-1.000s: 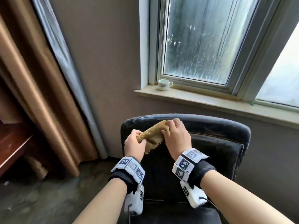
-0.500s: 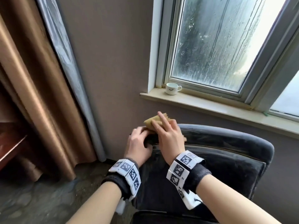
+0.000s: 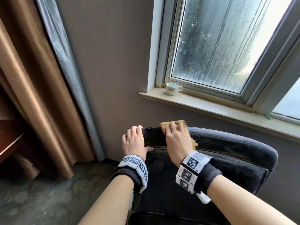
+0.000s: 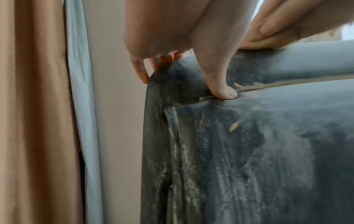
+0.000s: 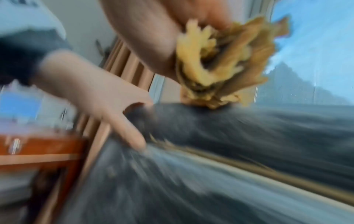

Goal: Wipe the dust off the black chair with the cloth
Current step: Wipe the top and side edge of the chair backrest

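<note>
The black chair (image 3: 227,153) faces me, its backrest grey with streaked dust (image 4: 268,151). My left hand (image 3: 135,140) grips the backrest's top left corner, fingers hooked over the top and the thumb (image 4: 220,89) pressed on the front seam. Just to its right, my right hand (image 3: 177,137) holds the bunched tan cloth (image 3: 167,123) down on the top edge. The cloth (image 5: 220,60) is crumpled under the palm in the blurred right wrist view, and part of it is hidden by the hand.
A wall and a window sill (image 3: 211,108) run close behind the chair, with a white cup (image 3: 172,89) on the sill. Brown curtains (image 3: 32,95) hang at the left beside wooden furniture (image 3: 8,140). Dark floor (image 3: 40,200) lies to the chair's left.
My left hand has let go of the cloth and taken hold of the backrest corner. My right hand has carried the cloth up onto the top edge and rightward along it.
</note>
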{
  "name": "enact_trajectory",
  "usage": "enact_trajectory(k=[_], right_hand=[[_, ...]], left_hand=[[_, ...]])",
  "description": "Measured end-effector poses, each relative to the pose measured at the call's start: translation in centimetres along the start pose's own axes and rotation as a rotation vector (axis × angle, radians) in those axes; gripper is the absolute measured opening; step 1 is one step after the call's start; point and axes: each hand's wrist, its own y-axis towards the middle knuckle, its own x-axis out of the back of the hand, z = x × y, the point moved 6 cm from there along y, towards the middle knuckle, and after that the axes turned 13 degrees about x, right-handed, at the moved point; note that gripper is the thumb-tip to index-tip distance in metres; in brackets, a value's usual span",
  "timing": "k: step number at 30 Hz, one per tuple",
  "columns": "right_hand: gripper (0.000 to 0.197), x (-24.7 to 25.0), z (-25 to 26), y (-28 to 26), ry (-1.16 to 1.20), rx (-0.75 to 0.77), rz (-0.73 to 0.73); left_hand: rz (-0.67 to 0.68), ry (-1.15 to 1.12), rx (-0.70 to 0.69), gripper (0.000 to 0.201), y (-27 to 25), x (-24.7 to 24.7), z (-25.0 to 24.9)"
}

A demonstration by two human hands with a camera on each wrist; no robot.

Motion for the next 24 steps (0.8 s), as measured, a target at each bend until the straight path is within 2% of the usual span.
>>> enact_trajectory(k=[2,4,5,7,8,9,10,11,13,14,15,18,19,20,21,22,23,24], right_hand=[[0.011,1.0,1.9,1.9,0.075,0.004,-0.067],[0.027,0.2,4.7,3.5,0.102,0.101,-0.078],[0.034,-0.7,5.8,3.7,0.097,0.140,-0.046],[0.039,-2.4,5.4,3.0,0.057,0.165,0.050],[0.042,-2.9,4.2,2.3,0.052,0.141,0.119],[0.044,-3.0,2.6,1.5,0.043,0.085,0.150],[0.045,-3.0,0.9,1.0,0.008,0.023,0.164],[0.043,-2.6,-0.4,0.6,-0.031,-0.026,0.199],[0.033,-1.9,-1.5,0.6,-0.057,-0.130,0.245],[0.030,-1.3,-0.5,1.3,-0.027,-0.126,0.191],[0.029,-1.1,1.3,2.4,0.006,-0.072,0.153],[0.034,-2.2,6.2,4.1,0.090,0.102,0.146],[0.036,-2.7,6.1,4.1,0.092,0.140,0.162],[0.038,-3.3,5.2,3.4,0.072,0.156,0.240],[0.042,-3.6,3.8,2.5,0.039,0.144,0.299],[0.044,-3.5,1.8,1.6,-0.002,0.119,0.286],[0.040,-3.1,-0.2,1.0,-0.062,0.074,0.267],[0.028,-2.0,-1.9,0.4,-0.097,-0.006,0.248]], left_hand=[[-0.024,0.032,0.051,0.071,0.1,-0.1,0.2],[-0.224,0.056,0.039,0.026,0.2,0.7,0.2],[-0.266,0.021,0.038,0.011,0.4,1.0,0.4],[-0.211,-0.011,0.036,0.015,0.7,0.7,0.8],[-0.121,-0.001,0.047,0.024,0.8,-0.1,0.9],[-0.012,0.020,0.045,0.045,0.5,-0.5,0.8],[0.015,0.028,0.025,0.064,0.4,-0.7,0.6],[0.002,0.030,0.018,0.073,0.2,-0.5,0.4],[-0.015,0.026,0.043,0.076,0.3,-0.2,0.2],[-0.008,0.012,0.063,0.072,0.4,-0.4,0.2],[-0.040,0.021,0.069,0.061,0.6,-0.4,0.3],[-0.254,-0.030,0.050,0.023,1.0,0.2,0.9],[-0.246,-0.049,0.047,0.017,1.1,0.4,1.1],[-0.169,-0.076,0.061,0.020,1.1,0.0,1.3],[-0.039,-0.056,0.072,0.037,0.9,-0.7,1.2],[0.031,-0.025,0.069,0.058,0.7,-1.0,0.9],[0.024,-0.006,0.061,0.070,0.7,-0.9,0.6],[0.019,0.004,0.064,0.075,0.7,-0.7,0.4]])
